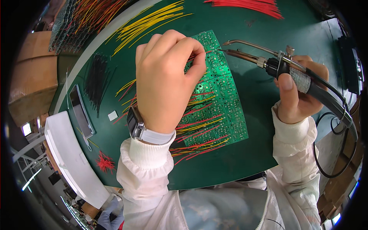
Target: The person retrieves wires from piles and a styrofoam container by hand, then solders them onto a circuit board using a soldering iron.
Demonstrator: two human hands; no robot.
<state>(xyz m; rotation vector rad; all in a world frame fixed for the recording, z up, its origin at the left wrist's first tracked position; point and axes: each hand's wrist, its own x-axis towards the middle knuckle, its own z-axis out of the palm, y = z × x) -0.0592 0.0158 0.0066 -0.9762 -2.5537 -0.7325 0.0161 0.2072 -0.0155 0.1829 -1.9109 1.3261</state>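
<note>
Over the upper left part of a green circuit board, my left hand pinches a thin red wire between thumb and forefinger. The wire's end reaches the board near the tip of a soldering iron. My right hand grips the iron's wrapped handle from the right, and a curved metal tube runs alongside its shaft, ending just above the tip. Several red and yellow wires stick out across the board's lower left. My left hand and wrist hide part of the board and some wires.
Yellow wires, red wires and black wires lie in bundles on the green table. At the left are a phone, a white square and red clippings. The iron's black cable loops at the right.
</note>
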